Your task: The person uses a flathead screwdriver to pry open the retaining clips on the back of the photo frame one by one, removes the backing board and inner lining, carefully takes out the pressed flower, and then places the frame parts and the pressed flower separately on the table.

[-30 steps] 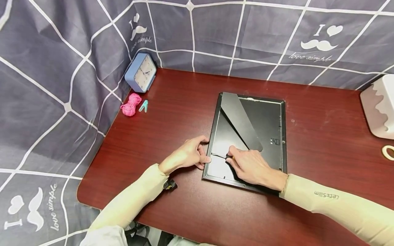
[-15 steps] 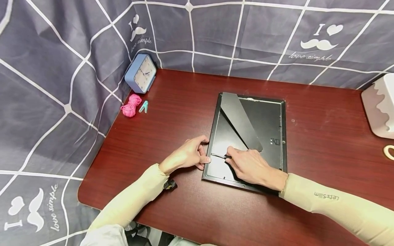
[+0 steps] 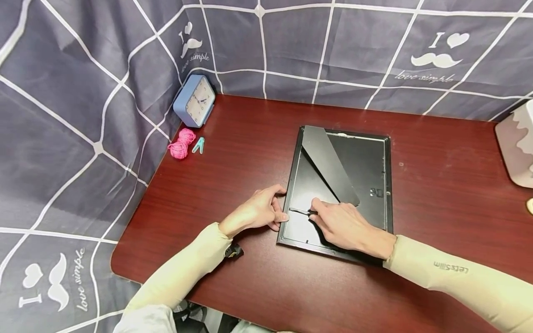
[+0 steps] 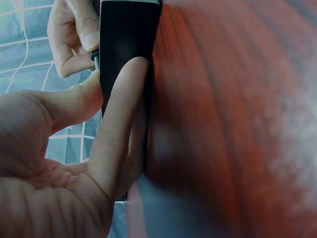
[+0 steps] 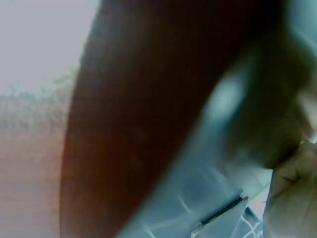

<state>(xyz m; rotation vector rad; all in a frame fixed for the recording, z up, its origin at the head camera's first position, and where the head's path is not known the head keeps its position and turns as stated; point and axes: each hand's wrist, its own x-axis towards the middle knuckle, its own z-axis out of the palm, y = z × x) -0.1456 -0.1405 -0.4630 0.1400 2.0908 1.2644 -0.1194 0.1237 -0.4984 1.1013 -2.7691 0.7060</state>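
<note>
A black picture frame [image 3: 366, 162] lies face down on the table, its back panel up and a flat easel leg [image 3: 331, 164] slanting across it. My left hand [image 3: 264, 208] grips the frame's left edge, thumb on top. In the left wrist view, a straight finger of that hand [image 4: 106, 144] runs along the frame's black side [image 4: 126, 37]. My right hand [image 3: 345, 227] rests over the panel and pinches the dark handle of a small screwdriver [image 3: 300, 211]. Its thin metal shaft points left, the tip at the frame's inner edge near my left thumb. The right wrist view is mostly dark and blurred.
A blue alarm clock [image 3: 195, 101], pink yarn [image 3: 182, 144] and a teal clothespin [image 3: 198, 145] sit at the back left. A pale box [image 3: 516, 148] stands at the far right. Grey checked cloth [image 3: 291, 46] hangs behind and left of the red-brown table [image 3: 233, 175].
The head view has shifted slightly, so everything sits a little further right. Both hands keep their hold on the frame and screwdriver, nearly unmoved.
</note>
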